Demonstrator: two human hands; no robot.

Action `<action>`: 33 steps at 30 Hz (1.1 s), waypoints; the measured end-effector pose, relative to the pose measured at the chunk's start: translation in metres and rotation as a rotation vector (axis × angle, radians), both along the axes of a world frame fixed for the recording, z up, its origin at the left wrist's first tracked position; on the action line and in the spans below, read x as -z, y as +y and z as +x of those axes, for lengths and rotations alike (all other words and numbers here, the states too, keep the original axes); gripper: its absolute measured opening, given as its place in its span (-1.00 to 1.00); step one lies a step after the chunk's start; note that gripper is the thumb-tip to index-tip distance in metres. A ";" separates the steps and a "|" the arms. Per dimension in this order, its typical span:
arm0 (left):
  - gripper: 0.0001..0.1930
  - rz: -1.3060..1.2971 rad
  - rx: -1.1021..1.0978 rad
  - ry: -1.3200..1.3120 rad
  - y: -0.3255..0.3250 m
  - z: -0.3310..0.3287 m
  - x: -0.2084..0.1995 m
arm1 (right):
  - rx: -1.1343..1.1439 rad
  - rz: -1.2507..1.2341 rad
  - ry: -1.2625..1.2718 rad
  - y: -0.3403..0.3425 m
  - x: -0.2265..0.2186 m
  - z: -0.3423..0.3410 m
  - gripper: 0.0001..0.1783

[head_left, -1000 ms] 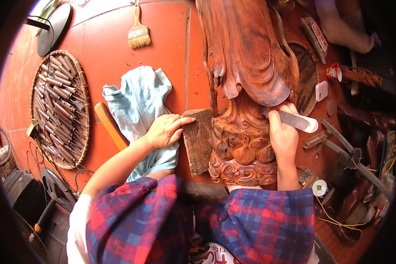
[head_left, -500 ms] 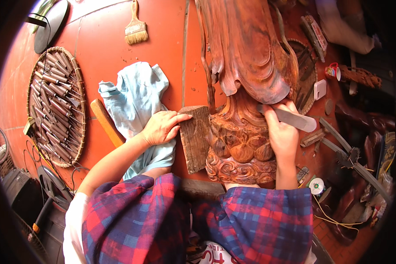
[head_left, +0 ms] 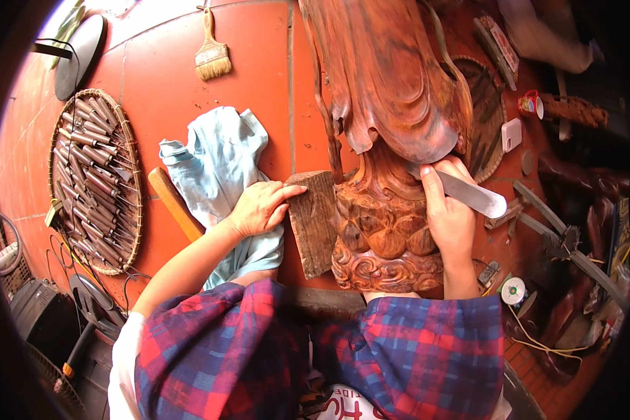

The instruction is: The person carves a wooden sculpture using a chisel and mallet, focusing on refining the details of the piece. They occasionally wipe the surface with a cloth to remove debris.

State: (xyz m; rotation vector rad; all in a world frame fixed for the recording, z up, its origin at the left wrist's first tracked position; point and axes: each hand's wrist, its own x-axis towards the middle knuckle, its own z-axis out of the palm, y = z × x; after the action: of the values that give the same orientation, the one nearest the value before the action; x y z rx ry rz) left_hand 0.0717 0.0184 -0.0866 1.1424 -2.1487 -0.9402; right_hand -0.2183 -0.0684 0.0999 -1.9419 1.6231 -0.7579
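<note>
- The round woven tray [head_left: 130, 129] at left holds many brown-handled tools [head_left: 91, 178], heaped together.
- A second woven tray [head_left: 502, 105] is partly behind the reddish carving [head_left: 388, 224]; its contents I cannot tell well.
- The right hand [head_left: 452, 210] has its grip closed around a flat metal blade [head_left: 474, 196], at the carving's narrow part.
- The left hand [head_left: 259, 208], loosely spread over blue cloth [head_left: 224, 154], touches the wooden block [head_left: 312, 227].

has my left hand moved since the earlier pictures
No, not visibly: the bare left hand keeps its place against the thin dark floor seam between red tiles.
</note>
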 end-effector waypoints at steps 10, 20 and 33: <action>-0.51 0.024 -0.013 0.006 0.000 0.000 -0.009 | 0.107 0.100 -0.148 0.013 -0.022 -0.006 -0.91; -0.35 0.035 0.117 0.173 -0.064 -0.058 -0.127 | -0.268 0.013 0.055 0.005 -0.028 -0.016 -0.78; -0.26 0.094 0.142 -0.013 -0.062 -0.088 -0.143 | -0.149 0.030 -0.073 0.005 -0.012 -0.006 -0.82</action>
State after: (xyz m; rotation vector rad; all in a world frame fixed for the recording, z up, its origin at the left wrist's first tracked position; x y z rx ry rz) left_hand -0.0167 -0.0436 0.0564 1.0523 -2.2406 -1.1105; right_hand -0.2243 -0.0636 0.1119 -1.9654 1.4209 -0.7316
